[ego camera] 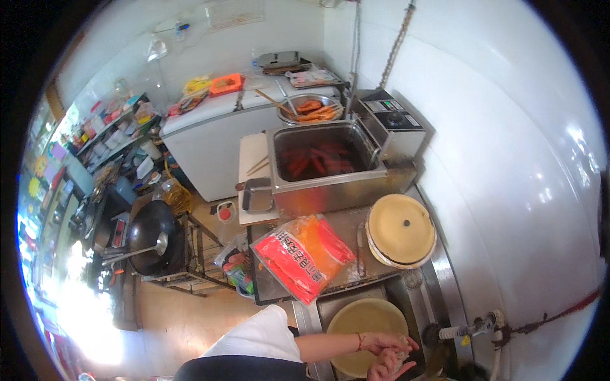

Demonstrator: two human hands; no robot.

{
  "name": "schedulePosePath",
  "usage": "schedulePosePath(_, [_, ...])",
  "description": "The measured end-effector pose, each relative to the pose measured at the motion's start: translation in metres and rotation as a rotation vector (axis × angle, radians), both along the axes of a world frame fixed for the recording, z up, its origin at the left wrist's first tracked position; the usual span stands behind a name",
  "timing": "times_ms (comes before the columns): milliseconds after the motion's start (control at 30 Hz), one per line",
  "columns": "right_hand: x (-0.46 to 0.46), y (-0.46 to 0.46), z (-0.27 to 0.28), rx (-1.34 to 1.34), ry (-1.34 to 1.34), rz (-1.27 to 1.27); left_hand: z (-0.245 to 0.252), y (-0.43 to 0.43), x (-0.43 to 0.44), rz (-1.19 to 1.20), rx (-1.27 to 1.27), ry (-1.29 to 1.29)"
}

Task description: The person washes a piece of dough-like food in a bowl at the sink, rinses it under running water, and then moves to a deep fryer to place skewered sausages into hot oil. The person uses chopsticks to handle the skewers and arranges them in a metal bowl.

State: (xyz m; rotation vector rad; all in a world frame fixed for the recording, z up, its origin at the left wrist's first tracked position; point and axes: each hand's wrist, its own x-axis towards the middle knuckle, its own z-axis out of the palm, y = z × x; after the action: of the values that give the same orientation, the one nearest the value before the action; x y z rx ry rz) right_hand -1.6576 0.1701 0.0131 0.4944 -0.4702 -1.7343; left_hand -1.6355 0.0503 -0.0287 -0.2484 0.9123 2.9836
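At the bottom right, over a pale yellow basin (355,316) in a metal sink, my two hands are together. My left hand (381,342), with a thin red cord at its wrist, reaches in from the left. My right hand (387,365) is just below it, at the picture's bottom edge. Between them is a pale, wet-looking lump (402,355), partly hidden by fingers; I cannot tell what it is. Both hands hold it, with some fingers stretched out past it. A red and orange printed plastic packet (305,255) lies on the metal counter beyond the basin.
Beside the packet stands a lidded cream enamel pot (402,228). Behind are a deep metal vat (329,183) of dark liquid with reddish food and a steel bowl (310,120) of orange-brown food. Left, a black wok (150,233) holds a ladle (161,244). A tap (483,325) juts at right.
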Motion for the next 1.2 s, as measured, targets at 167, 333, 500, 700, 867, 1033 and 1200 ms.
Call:
schedulePosePath(167, [-0.02,0.011,-0.01,0.09,-0.073,0.385,0.01,-0.005,-0.009,-0.128,-0.273,-0.118])
schedulePosePath(333, [-0.043,0.018,-0.051,0.102,0.052,0.618,0.011,-0.006,-0.016,-0.166,-0.47,-0.181])
schedulePosePath(500, [-0.053,0.019,-0.083,0.471,0.52,0.996,-0.017,0.002,-0.024,-0.155,-0.701,-0.215])
schedulePosePath(700, [-0.03,0.004,-0.107,1.079,1.153,0.716,-0.041,0.01,-0.037,-0.054,-0.983,-0.358])
schedulePosePath(867, [0.0,-0.011,-0.09,1.413,2.136,0.52,-0.057,0.011,-0.035,0.069,-1.153,-0.543])
schedulePosePath(1033, [0.011,-0.015,-0.09,1.593,2.687,0.569,-0.084,0.013,-0.026,0.222,-1.244,-0.656])
schedulePosePath(1200, [-0.008,-0.011,-0.126,1.539,2.698,0.577,-0.099,0.024,-0.022,0.376,-1.245,-0.824])
